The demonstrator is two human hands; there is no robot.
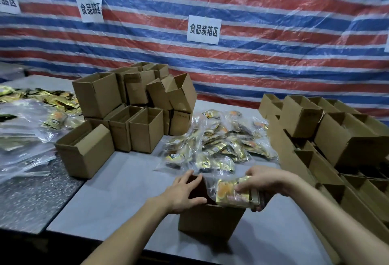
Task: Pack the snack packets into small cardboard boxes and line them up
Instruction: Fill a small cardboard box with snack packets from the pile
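While left hand (185, 193) spreads on brown box (210, 220), right hand (266, 180) grips glossy gold packets (229, 192)

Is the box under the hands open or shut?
Open. The left hand rests on the box rim, and the right hand holds packets in its top.

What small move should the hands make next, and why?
Probably the right hand should push the packets down into the box: they sit at its open top, and the left hand rests on its rim.
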